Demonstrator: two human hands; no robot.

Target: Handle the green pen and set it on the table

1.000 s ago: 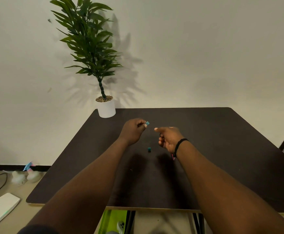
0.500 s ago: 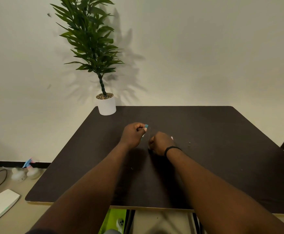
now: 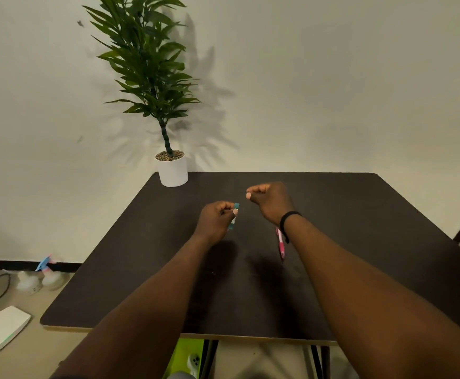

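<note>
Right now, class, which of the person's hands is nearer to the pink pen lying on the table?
Right. The right hand hovers just beyond the pink pen, whose far end is hidden under that wrist. The left hand, pinching a small blue-and-white piece, is farther off to the pen's left.

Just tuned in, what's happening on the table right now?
A person works over a dark table with bare hands. The left hand pinches a small teal-and-white piece, held above the tabletop. The right hand, with a black band on its wrist, is raised beside it with fingers curled; whether it holds anything small cannot be told. A pink pen lies on the table by the right forearm. A potted plant stands at the far left corner.
</note>
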